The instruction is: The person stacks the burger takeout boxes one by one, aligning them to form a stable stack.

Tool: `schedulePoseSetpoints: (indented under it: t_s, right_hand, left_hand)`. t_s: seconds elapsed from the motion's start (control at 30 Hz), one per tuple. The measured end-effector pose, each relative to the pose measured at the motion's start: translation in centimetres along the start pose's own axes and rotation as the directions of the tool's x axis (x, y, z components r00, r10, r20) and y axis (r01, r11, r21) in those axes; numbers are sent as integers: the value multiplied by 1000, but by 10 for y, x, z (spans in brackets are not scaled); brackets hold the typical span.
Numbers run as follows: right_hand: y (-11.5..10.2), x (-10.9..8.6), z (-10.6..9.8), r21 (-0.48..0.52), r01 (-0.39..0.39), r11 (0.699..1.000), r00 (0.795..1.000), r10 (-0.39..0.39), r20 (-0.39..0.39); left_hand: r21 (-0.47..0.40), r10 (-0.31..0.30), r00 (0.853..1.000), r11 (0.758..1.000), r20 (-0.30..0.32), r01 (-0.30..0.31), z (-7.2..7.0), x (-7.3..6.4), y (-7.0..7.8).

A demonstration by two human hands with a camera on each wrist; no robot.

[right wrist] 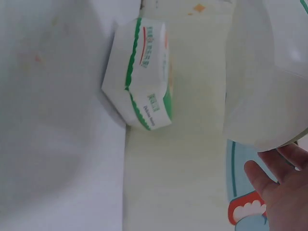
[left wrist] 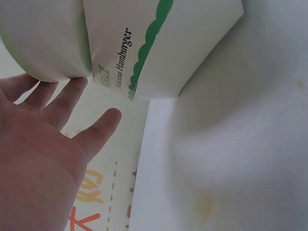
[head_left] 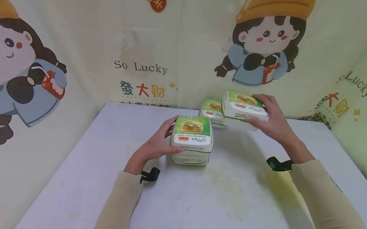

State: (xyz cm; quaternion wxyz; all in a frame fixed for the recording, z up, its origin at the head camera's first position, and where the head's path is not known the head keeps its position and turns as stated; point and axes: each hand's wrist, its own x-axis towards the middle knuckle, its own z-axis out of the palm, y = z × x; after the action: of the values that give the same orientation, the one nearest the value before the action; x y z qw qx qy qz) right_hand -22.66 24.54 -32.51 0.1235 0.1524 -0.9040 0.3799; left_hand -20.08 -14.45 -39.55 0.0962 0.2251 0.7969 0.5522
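Note:
Between the thumb and fingers of my left hand [head_left: 155, 143] is a white-and-green hamburger box [head_left: 192, 133], directly above a lower hamburger box [head_left: 191, 160]. The left wrist view shows the lower box [left wrist: 159, 53] on the table, with the fingers [left wrist: 67, 103] at the upper one's side. My right hand [head_left: 275, 122] grips another hamburger box [head_left: 243, 105] by its right side, raised off the table. In the right wrist view this held box [right wrist: 269, 72] is apart from a further box [right wrist: 147, 72], which rests at the table's back edge.
The white table [head_left: 177, 203] has yellowish stains toward its front right. A printed cloth [head_left: 191, 39] with cartoon figures hangs behind it and along the sides. Dark wrist cameras [head_left: 150, 174] are strapped on both wrists. The back box [head_left: 213, 110] stands between the two hands.

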Motion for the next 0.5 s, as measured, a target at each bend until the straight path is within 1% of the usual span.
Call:
schedulePoseSetpoints:
  t_s: [0.2, 0.3, 0.5]
  right_hand:
    - [-14, -3, 2, 7, 50, 999, 999, -50, -4]
    - [-21, -2, 3, 21, 77, 997, 997, -77, -11]
    - [-34, -1, 6, 41, 112, 993, 994, -111, -12]
  left_hand:
    - [-1, -8, 1000, 1000, -1, 8, 2, -1, -1]
    - [-1, 6, 1000, 1000, 0, -6, 1, -1, -1]
    - [-4, 6, 1000, 1000, -3, -6, 0, 0, 1]
